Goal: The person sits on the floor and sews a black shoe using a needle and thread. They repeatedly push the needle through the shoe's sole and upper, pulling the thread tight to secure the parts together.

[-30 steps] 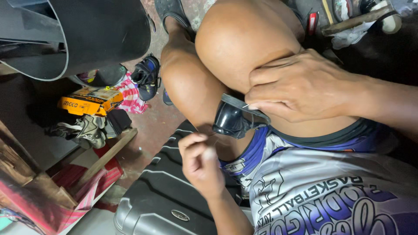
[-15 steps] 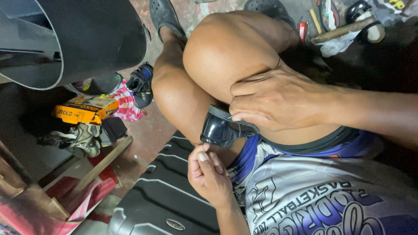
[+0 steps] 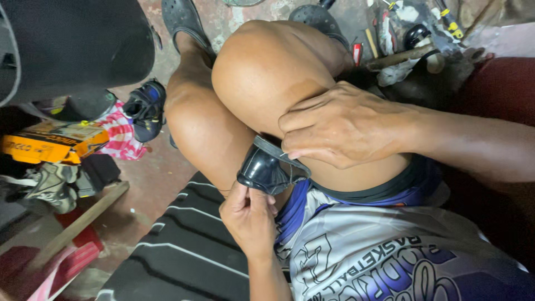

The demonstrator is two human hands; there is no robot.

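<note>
Black and glossy, a small shoe (image 3: pixel 266 170) is sitting between the person's two hands, pressed against the inner side of the raised thigh just below the knee (image 3: pixel 262 72). The left hand (image 3: pixel 249 214) is coming up from below, its fingers closed on the rounded lower end of the shoe and pinching it. The right hand (image 3: pixel 343 125) is lying over the thigh from the right side, its fingers curled shut on the shoe's upper edge; something thin and pale is showing at the fingertips, too small to tell what it is.

Under the left forearm a black ribbed tyre (image 3: pixel 184 245) is lying flat on the reddish floor (image 3: pixel 150 167). The person is sitting with both knees bent, wearing grey clogs (image 3: pixel 181 19) and blue-and-white printed shorts (image 3: pixel 390 256).

To the left, a yellow box (image 3: pixel 50 142) is resting beside a pink-and-white striped cloth (image 3: pixel 120 134), with a small dark blue shoe (image 3: pixel 145 108) just beside the cloth. A wooden stick (image 3: pixel 78 223) is slanting across the floor lower down. A large dark curved form (image 3: pixel 72 44) is filling the upper left corner. At the upper right, a hammer (image 3: pixel 404 56) is lying among scattered small tools.
</note>
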